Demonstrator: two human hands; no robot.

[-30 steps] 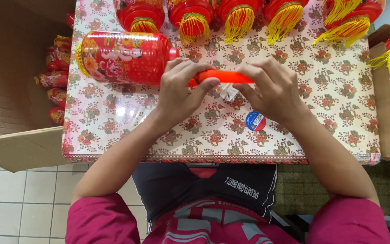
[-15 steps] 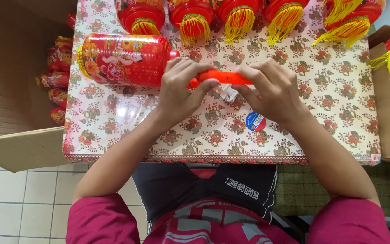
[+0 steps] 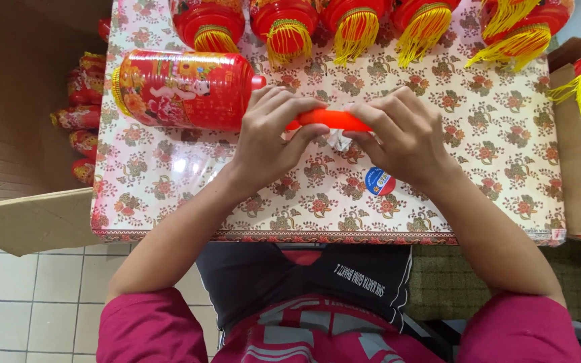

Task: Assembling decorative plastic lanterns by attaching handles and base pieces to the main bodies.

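Pinching the orange handle point(image 3: 329, 119) at both ends, the left hand point(image 3: 274, 134) and right hand point(image 3: 401, 138) steadied it against the lantern point(image 3: 179, 87), apparently for fitting.

Our forearms angle inward; left hand point(image 3: 274, 138) and right hand point(image 3: 401, 138) sit close together, fingers curled, apparently pinching, thumbs hidden underneath.

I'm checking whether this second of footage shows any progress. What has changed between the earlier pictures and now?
Nothing visibly changed. Both the left hand and the right hand stay closed on the orange handle of the red lantern lying on the table. The round sticker rests where it was.
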